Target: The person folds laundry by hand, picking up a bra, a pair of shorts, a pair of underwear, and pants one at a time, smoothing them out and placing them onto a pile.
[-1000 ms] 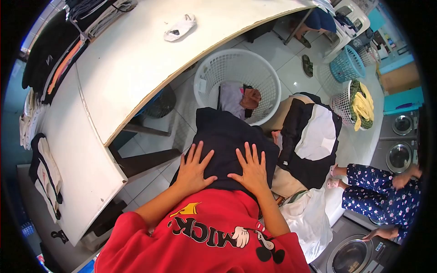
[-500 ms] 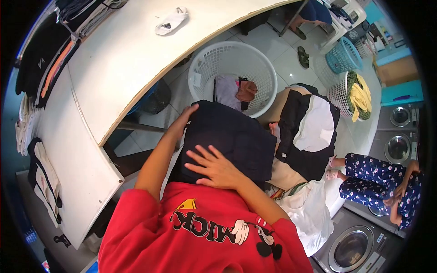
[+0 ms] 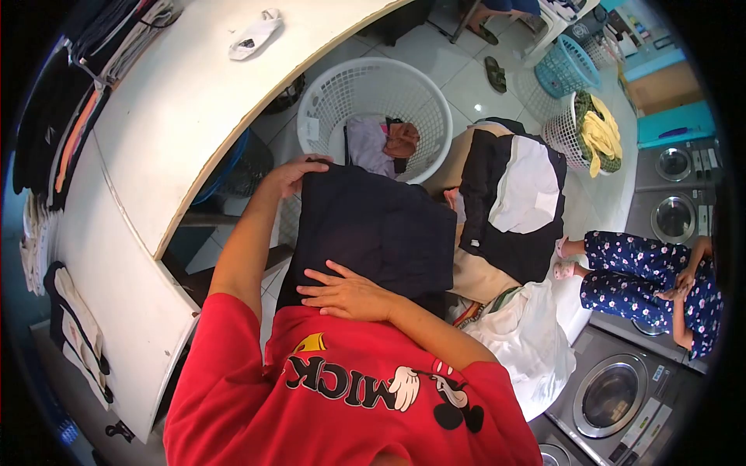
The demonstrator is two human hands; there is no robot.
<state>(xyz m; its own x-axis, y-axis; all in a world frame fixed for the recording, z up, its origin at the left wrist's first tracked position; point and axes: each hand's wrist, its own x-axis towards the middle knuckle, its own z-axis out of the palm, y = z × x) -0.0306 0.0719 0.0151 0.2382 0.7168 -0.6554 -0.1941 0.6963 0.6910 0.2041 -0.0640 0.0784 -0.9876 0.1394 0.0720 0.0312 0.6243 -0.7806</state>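
Observation:
A dark navy folded garment [image 3: 373, 225] lies spread across my lap, its far edge near the white laundry basket. At its far left corner, my left hand [image 3: 294, 175] has its fingers closed over the edge of the cloth. My right hand [image 3: 346, 295] rests flat on the near part of the same garment, fingers spread. Just right of the garment is a pile of folded clothes, with a white piece [image 3: 528, 185] on top of a black one [image 3: 478, 179]. A white plastic bag [image 3: 517, 342] sits by my right elbow.
Ahead stands a big white laundry basket [image 3: 311, 97] with a few clothes inside. A curved white table [image 3: 171, 116] runs along the left, bearing a white sock-like piece [image 3: 256, 35] and stacked clothes. Washing machines [image 3: 610, 396] and a seated person in floral clothes [image 3: 629, 264] are at right.
My left hand has shifted from lying along the garment's side to closing on its far corner. My right hand has slid slightly toward my body, still flat. The view has turned a little.

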